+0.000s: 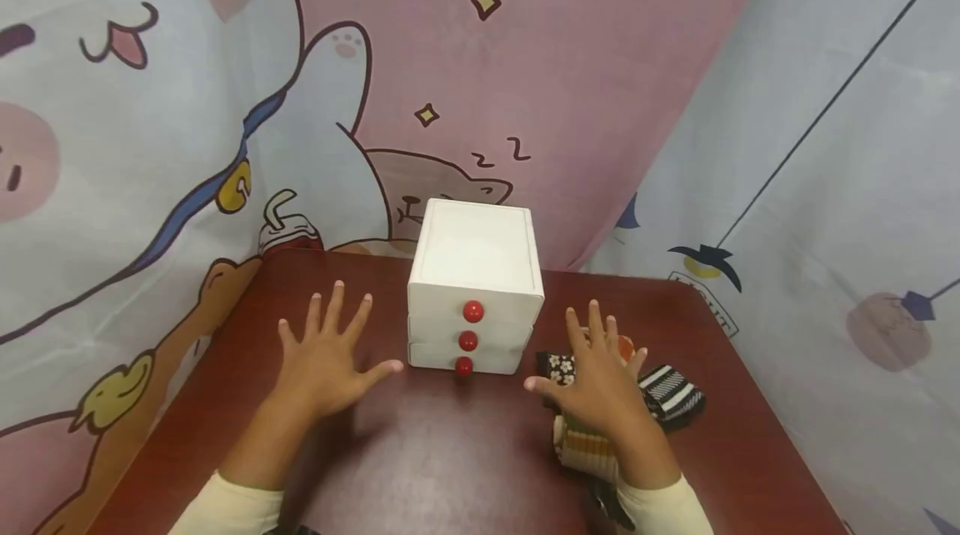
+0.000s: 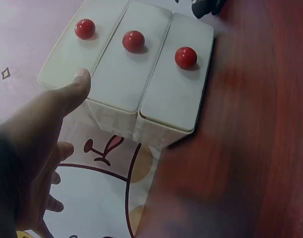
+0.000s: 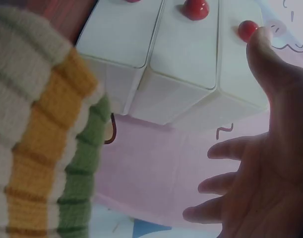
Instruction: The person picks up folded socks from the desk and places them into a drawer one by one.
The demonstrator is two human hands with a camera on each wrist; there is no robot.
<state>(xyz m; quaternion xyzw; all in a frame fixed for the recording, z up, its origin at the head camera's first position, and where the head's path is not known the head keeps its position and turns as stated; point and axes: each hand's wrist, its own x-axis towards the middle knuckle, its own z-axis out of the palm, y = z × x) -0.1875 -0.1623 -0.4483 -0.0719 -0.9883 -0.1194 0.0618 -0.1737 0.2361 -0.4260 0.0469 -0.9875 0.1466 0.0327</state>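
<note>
A small white drawer box (image 1: 477,247) with three stacked drawers and red ball knobs (image 1: 468,341) stands on the table, its drawers closed. My left hand (image 1: 322,368) hovers to the left of it, fingers spread, holding nothing. On the other side my right hand (image 1: 602,381) is spread too, above a group of rolled socks, and holds nothing. One roll (image 1: 585,445) is cream with orange stripes; in the right wrist view this ribbed roll (image 3: 47,129) also shows green. A black-and-white striped sock (image 1: 671,393) lies right of the hand, and a black flowered one (image 1: 558,368) left of it.
The dark red-brown table (image 1: 465,460) reaches back to a cartoon-printed cloth (image 1: 570,60) hanging behind it and along both sides. A dark sock (image 1: 611,506) lies partly under the right forearm.
</note>
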